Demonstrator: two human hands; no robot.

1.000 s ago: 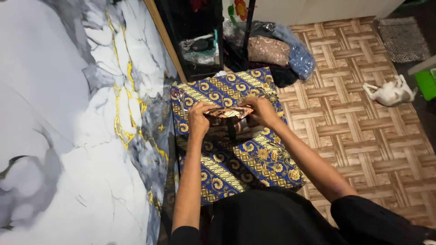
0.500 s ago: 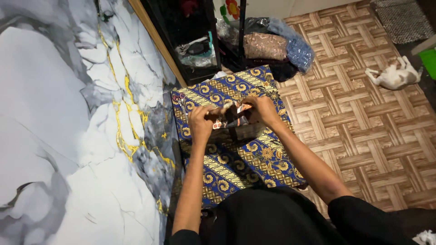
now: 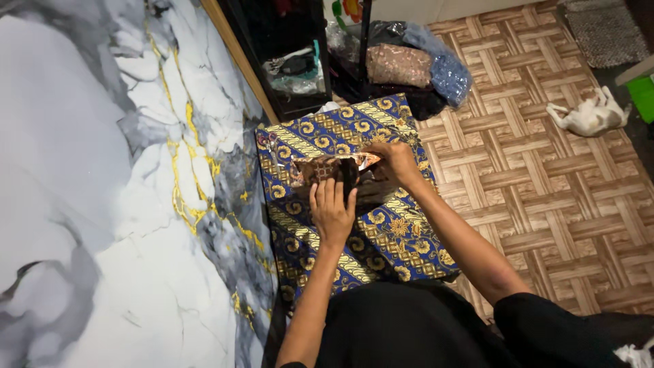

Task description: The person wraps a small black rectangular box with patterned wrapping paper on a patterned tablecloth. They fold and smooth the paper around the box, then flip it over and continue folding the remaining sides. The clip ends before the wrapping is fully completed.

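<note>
Batik-covered surface (image 3: 381, 245): blue ground with gold and white floral and diagonal-band pattern, roughly square, bearing all handled items; near edge meeting the dark clothing (image 3: 409, 327) of the seated person

Small patterned cloth piece (image 3: 327, 168): brown, orange and white print, lying crumpled near the far-left part of the batik surface, stretched out sideways between the two hands; a dark fold or strip just beneath it, detail too dim to tell

Left hand (image 3: 332, 211): laid flat, palm down, fingers straight and close together, fingertips resting on the near edge of the patterned cloth piece; forearm running back toward the near edge of the surface

Right hand (image 3: 396, 162): fingers curled, pinching the right end of the patterned cloth piece between thumb and fingertips, toward the far-right part of the surface; forearm crossing the right edge diagonally

Marbled panel (image 3: 102, 184): white and grey with gold veining, filling the left side of the view, touching the left edge of the batik surface

Dark shelf unit (image 3: 286, 54): beyond the far-left corner, holding bagged goods

Plastic-wrapped fabric bundles (image 3: 415, 68): one brownish, one blue, heaped on the floor just beyond the far edge

Floor (image 3: 545, 191): brown woven-basket pattern, right of the surface

Small white animal (image 3: 589, 116): lying on the floor, well apart from the hands, far right

Grey mat (image 3: 603, 37): far-right corner of the view; green object (image 3: 644, 95) at the right margin, kind not clear
</note>
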